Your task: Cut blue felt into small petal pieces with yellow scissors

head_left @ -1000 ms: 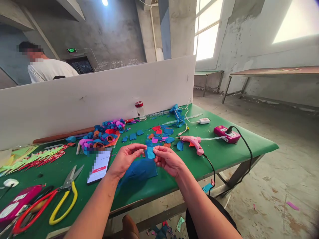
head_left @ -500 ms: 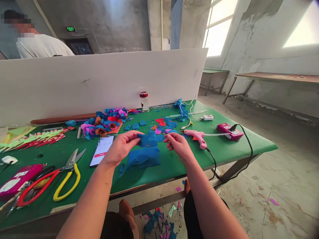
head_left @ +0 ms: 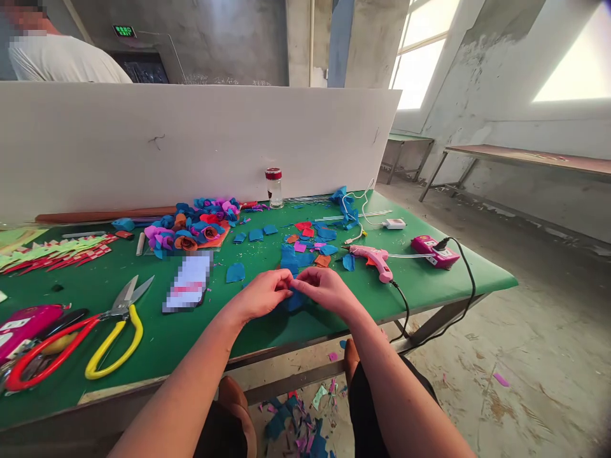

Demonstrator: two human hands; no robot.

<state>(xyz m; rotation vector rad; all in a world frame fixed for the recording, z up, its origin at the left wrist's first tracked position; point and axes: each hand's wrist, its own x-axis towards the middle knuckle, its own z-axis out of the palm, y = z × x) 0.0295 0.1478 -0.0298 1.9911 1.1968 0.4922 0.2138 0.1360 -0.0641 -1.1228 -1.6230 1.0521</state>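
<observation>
My left hand (head_left: 263, 294) and my right hand (head_left: 325, 289) meet fingertip to fingertip low over the green table (head_left: 200, 331), both pinched on a blue felt piece (head_left: 293, 299) that is mostly hidden under them. A loose blue felt scrap (head_left: 235, 273) lies just left of my left hand. More cut pieces of blue, red and orange felt (head_left: 305, 245) are scattered right behind my hands. A pink glue gun (head_left: 375, 259) rests to the right of my right hand.
A heap of felt roses (head_left: 191, 224), a phone (head_left: 187, 284), yellow-handled scissors (head_left: 117, 323), red-handled scissors (head_left: 45, 353), a small bottle (head_left: 273, 187) and a pink power strip (head_left: 435, 252) with a black cable sit on the table. A white divider board (head_left: 191, 140) stands behind; another person (head_left: 62, 57) is beyond it.
My hands have come together and dropped toward the table, closing over the blue felt. The large blue sheet that lay under them is no longer spread out. The view has tilted slightly.
</observation>
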